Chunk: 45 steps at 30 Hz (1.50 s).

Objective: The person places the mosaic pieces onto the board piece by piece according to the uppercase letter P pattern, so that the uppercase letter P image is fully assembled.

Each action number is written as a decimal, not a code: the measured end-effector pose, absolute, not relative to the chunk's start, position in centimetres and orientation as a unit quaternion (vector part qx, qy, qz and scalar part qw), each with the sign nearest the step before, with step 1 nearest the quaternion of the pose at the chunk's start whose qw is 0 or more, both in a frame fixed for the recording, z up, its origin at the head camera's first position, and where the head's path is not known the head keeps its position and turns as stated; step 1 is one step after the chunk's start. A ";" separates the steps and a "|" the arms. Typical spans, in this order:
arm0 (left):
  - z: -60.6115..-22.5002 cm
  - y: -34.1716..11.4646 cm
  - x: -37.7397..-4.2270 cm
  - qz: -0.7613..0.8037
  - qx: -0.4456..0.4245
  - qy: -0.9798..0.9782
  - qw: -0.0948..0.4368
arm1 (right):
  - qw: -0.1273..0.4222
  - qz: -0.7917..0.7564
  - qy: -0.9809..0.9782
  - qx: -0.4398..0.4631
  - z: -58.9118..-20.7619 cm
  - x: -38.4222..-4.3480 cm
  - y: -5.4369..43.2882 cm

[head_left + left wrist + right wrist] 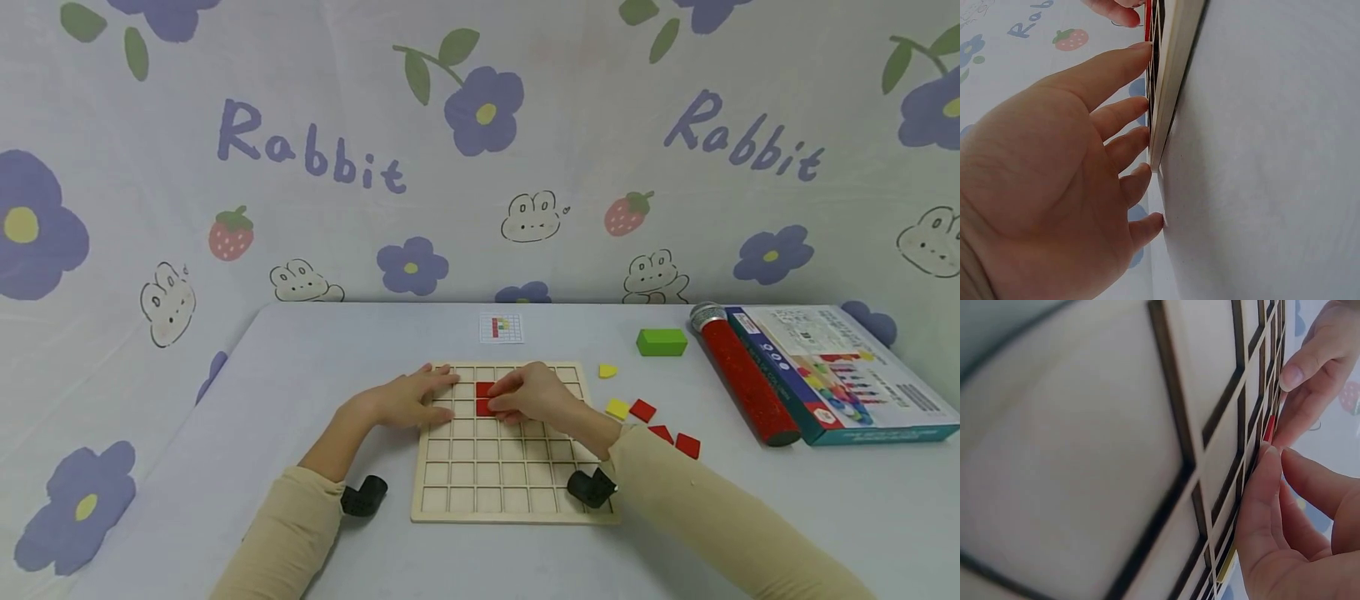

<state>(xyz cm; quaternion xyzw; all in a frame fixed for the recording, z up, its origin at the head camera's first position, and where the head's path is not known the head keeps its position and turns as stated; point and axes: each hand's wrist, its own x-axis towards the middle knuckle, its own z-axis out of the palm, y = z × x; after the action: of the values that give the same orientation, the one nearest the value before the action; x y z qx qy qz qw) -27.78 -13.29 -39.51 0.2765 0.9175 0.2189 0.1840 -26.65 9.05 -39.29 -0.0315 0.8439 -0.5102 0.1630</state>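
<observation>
A wooden grid board (450, 475) lies on the table with two red square tiles in its upper part, one behind the other. My right hand (538, 396) is over them, its thumb and fingertips pinching at the nearer red tile (482, 407); the farther red tile (483, 388) is partly covered by the fingers. The right wrist view shows the thumb and index fingertip meeting beside a red edge (1269, 428). On the board's upper left corner rests my left hand (408, 398), fingers spread and fairly straight. In the left wrist view, its fingertips touch the board's edge (1175, 81).
Right of the board lie loose red tiles (687, 446) and yellow tiles (617, 408). Behind it is a small pattern card (513, 328). A green block (662, 342), a red microphone (750, 383) and a flat box (877, 375) stand at the far right.
</observation>
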 end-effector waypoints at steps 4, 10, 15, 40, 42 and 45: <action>-39.5 -13.2 -27.8 0.218 0.278 0.917 0.185 | 0.167 -0.511 0.842 -0.036 -39.2 -26.6 9.3; -39.5 -13.1 -27.7 0.220 0.276 0.917 0.186 | 0.210 -0.566 0.794 -0.071 -39.7 -27.0 10.9; -39.5 -13.1 -27.6 0.223 0.275 0.917 0.185 | 0.247 -0.615 0.742 -0.099 -39.4 -26.9 13.1; -39.3 -13.2 -27.6 0.225 0.278 0.915 0.187 | 0.199 -0.630 0.747 -0.074 -38.0 -25.1 26.0; -39.3 -13.2 -27.6 0.224 0.277 0.915 0.188 | 0.199 -0.623 0.754 -0.070 -38.1 -24.9 26.9; -39.3 -13.2 -27.6 0.225 0.275 0.915 0.189 | 0.205 -0.610 0.762 -0.068 -38.2 -24.6 28.3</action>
<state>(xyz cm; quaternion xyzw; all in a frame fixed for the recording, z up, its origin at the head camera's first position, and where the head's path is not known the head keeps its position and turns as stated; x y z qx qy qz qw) -27.59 -13.19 -39.32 0.2753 0.9153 0.2253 0.1890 -24.56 28.26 -38.16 -0.0680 0.7621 -0.6102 0.2054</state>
